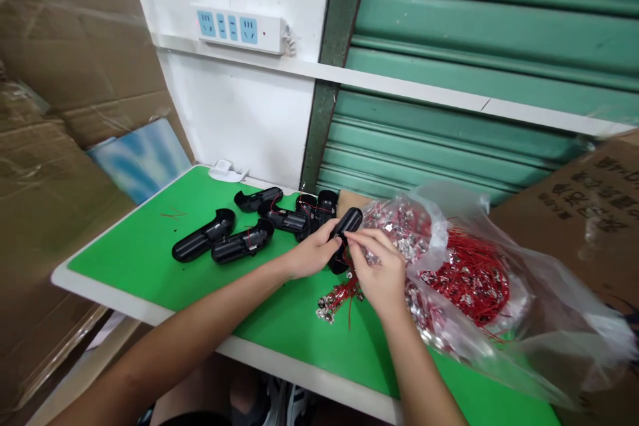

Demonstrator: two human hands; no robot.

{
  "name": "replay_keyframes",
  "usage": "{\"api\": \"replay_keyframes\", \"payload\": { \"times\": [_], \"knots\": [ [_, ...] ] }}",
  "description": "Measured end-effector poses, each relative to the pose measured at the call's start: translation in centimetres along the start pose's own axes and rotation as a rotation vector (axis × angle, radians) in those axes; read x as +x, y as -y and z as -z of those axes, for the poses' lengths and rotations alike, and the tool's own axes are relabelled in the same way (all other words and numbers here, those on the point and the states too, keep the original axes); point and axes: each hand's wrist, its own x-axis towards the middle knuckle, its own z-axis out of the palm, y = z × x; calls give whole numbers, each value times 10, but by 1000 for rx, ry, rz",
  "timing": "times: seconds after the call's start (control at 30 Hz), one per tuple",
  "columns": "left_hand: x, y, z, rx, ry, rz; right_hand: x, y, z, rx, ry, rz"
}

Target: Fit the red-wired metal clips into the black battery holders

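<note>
My left hand (312,254) is wrapped round a black plastic housing (351,218), held tilted above the green tabletop. The fingers of my right hand (383,269) are pinched together against the middle of this housing; what they grip is too small to make out. Just below lies a small bunch of red wires with metal contacts (339,296). To the left, several similar black housings (204,237) rest on the table, some with thin red wires on them.
An open clear plastic bag (539,306) full of red wires (479,276) and metal contacts spreads over the table's right side. Cardboard boxes (64,46) stand at left and right. Behind the green table (134,253) are a wall with a power strip (239,30) and a green shutter (474,33).
</note>
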Motion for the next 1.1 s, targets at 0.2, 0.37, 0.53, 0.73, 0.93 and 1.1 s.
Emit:
{"api": "replay_keyframes", "payload": {
  "times": [0.2,0.37,0.53,0.73,0.93,1.1],
  "knots": [
    [-1,1,1,104,-5,-57,-3,-9,0,-179,82,133],
    [-3,0,1,134,17,-107,-6,-11,-2,-215,74,140],
    [-3,1,1,163,24,-114,-7,-8,-2,-223,67,68],
    [-2,2,1,226,19,-123,-8,-9,-4,-253,21,70],
    [-4,2,-3,277,-9,-140,-10,-8,-10,-293,-43,73],
    [-5,4,-5,281,-34,-154,-12,-7,-14,-286,-64,67]
  ]
}}
